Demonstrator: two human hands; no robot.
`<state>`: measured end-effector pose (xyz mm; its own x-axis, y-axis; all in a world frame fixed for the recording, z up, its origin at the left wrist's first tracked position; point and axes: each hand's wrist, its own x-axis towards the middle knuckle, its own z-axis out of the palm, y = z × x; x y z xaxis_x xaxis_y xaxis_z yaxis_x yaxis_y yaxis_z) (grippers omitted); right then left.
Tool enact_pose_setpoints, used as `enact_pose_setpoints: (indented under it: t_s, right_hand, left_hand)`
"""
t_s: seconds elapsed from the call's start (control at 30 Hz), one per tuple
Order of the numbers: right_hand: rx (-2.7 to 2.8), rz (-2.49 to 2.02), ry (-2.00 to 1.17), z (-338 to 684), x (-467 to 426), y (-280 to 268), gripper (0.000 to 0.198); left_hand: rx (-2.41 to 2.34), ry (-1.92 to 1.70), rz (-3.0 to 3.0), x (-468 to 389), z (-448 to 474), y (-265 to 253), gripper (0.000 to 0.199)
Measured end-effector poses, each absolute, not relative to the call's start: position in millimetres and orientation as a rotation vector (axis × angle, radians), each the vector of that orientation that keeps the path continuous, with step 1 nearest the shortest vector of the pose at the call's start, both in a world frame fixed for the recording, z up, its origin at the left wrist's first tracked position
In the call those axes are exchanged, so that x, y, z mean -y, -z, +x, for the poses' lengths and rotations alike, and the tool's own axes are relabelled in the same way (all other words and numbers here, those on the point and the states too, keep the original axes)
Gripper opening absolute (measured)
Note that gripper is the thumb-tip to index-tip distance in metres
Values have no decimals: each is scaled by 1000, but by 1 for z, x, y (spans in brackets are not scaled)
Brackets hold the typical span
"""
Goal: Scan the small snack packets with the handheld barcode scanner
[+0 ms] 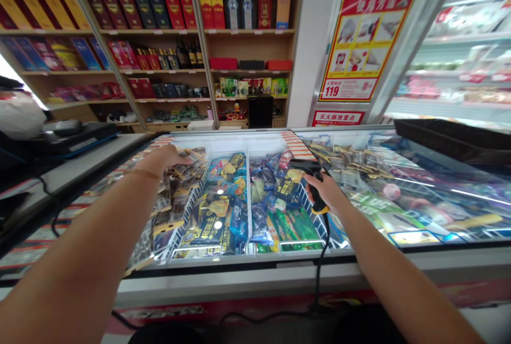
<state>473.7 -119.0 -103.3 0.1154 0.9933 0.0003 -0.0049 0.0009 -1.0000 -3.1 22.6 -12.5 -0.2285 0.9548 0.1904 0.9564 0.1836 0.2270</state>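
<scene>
My right hand (328,190) is wrapped round the grip of a black barcode scanner (305,165) with yellow trim. Its head points left above the frozen packs, and its black cord (328,237) hangs over the freezer's front edge. At the back left of the open chest freezer, my left hand (171,156) reaches down onto a heap of brown and clear packets (175,192). Blur and the hand itself hide its fingertips, so a hold on a packet cannot be made out. Blue and black ice-cream packs (217,221) lie in the basket between both hands.
White wire dividers (248,200) split the freezer. On the right, a glass lid (443,184) covers more packs, with a dark tray (455,139) on top. A counter with a black device (80,139) stands at left. Shelves of boxes (147,8) line the back wall.
</scene>
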Motion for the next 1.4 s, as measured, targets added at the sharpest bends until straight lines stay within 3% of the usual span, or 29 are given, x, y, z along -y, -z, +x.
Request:
enact_pose_setpoints:
  t_s: [0.07,0.13,0.43,0.67,1.4]
  right_hand:
    - [1108,-1251,-1130,473,120,102,41]
    - [1104,-1254,-1137,473,121,100,40]
    - [1159,-1223,-1138,473,123,98,34]
    - [1306,-1237,-1108,476,127,95,32]
    - [1427,-1251,-1112,475,126,100,32]
  left_hand:
    - [2351,308,-2039,-24,3,10,40]
    - [2287,420,-2014,-24,14,7,36]
    - [2229,2136,-1953,-22,146,45,23]
    - [2163,2899,-1958,-7,241,109,29]
    - [2222,2651,-2157,-3,254,127,30]
